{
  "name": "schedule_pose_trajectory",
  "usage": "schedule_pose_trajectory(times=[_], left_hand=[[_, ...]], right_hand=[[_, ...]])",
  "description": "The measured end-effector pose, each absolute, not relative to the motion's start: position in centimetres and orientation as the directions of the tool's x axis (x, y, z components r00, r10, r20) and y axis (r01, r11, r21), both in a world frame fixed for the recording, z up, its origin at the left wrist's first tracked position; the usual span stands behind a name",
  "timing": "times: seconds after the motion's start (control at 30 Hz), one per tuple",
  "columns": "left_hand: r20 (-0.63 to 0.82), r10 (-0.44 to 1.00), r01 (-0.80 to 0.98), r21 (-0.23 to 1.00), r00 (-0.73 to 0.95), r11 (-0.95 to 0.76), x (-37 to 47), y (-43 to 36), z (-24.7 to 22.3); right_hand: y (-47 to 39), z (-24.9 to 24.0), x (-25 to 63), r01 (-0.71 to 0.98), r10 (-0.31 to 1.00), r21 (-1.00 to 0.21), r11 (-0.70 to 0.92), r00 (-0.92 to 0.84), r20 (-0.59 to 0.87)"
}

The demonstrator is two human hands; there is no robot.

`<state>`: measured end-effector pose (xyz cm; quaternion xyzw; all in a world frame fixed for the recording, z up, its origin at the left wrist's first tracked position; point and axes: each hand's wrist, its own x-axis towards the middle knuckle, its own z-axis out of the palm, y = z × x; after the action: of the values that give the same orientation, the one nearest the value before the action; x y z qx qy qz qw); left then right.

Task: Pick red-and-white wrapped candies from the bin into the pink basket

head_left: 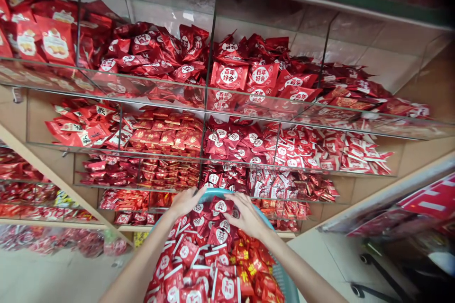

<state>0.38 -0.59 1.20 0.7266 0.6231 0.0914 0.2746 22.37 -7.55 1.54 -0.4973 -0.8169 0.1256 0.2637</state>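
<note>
A light blue-green plastic basket [292, 280] in front of me is heaped with small red wrapped packets. Dark red packets with white round labels [221, 236] lie at its far end, red-and-white ones [227, 288] nearer me, and red ones with yellow print [254, 265] on the right. My left hand [185, 202] is at the far left rim, its fingers curled over the edge. Over the far right rim, my right hand [245, 215] reaches in above the dark red packets, thumb and fingers apart. Nothing visible is held in it.
A tiered shelf with glass dividers [209, 57] rises before me, its compartments filled with red packets [229, 75]. Wooden side panels [60, 177] slope on both sides. Bagged goods [64, 239] lie low at left. Black wheeled legs [377, 270] stand on the floor at right.
</note>
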Motion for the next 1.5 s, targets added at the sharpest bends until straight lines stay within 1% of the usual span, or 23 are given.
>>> schedule_pose_trajectory(times=[0.13,0.2,0.3,0.47,0.57,0.63,0.73,0.87,1.03,1.2,1.37,1.43,1.5], left_hand=[[-0.201,0.956,0.847,0.526,0.214,-0.079,0.3,-0.6,1.1],[-0.197,0.957,0.845,0.528,0.215,-0.081,0.2,-0.5,0.9],[-0.179,0.955,0.834,0.542,0.235,-0.103,0.1,-0.4,0.6],[-0.168,0.958,0.835,0.539,0.231,-0.107,0.0,-0.2,0.1],[-0.164,0.958,0.839,0.532,0.234,-0.114,-0.1,-0.1,-0.1],[-0.162,0.958,0.835,0.537,0.239,-0.118,-0.1,-0.1,-0.2],[-0.155,0.957,0.832,0.541,0.247,-0.127,-0.2,-0.1,-0.4],[-0.156,0.959,0.833,0.54,0.238,-0.118,-0.2,-0.2,-0.3],[-0.165,0.961,0.84,0.533,0.22,-0.101,0.0,-0.3,0.3],[-0.188,0.961,0.842,0.534,0.205,-0.075,0.2,-0.4,0.7],[-0.179,0.956,0.837,0.537,0.233,-0.103,0.1,-0.4,0.6],[-0.18,0.955,0.838,0.535,0.236,-0.106,0.1,-0.3,0.4],[-0.193,0.954,0.84,0.534,0.228,-0.093,0.1,-0.3,0.3]], right_hand=[[-6.9,1.0,22.0,0.744,0.873,-0.456,0.487,-0.412,0.261],[-6.7,1.5,21.9,0.739,0.858,-0.437,0.513,-0.434,0.274],[-6.5,3.5,22.0,0.724,0.819,-0.394,0.566,-0.439,0.37],[-4.9,8.8,22.8,0.726,0.724,-0.309,0.614,-0.362,0.587],[-2.6,11.9,22.8,0.733,0.686,-0.271,0.624,-0.348,0.639],[-0.9,13.5,22.5,0.751,0.685,-0.237,0.617,-0.363,0.632],[1.4,14.9,21.7,0.779,0.708,-0.172,0.603,-0.424,0.564],[3.1,15.2,20.8,0.789,0.731,-0.101,0.607,-0.503,0.46],[3.9,15.1,20.4,0.793,0.736,-0.063,0.606,-0.529,0.423],[2.9,16.1,20.9,0.796,0.738,-0.093,0.598,-0.501,0.453],[-1.8,16.2,21.8,0.785,0.742,-0.214,0.581,-0.403,0.536],[-4.1,14.9,22.0,0.772,0.763,-0.269,0.576,-0.39,0.515],[-6.1,12.6,22.0,0.764,0.797,-0.315,0.563,-0.401,0.452]])
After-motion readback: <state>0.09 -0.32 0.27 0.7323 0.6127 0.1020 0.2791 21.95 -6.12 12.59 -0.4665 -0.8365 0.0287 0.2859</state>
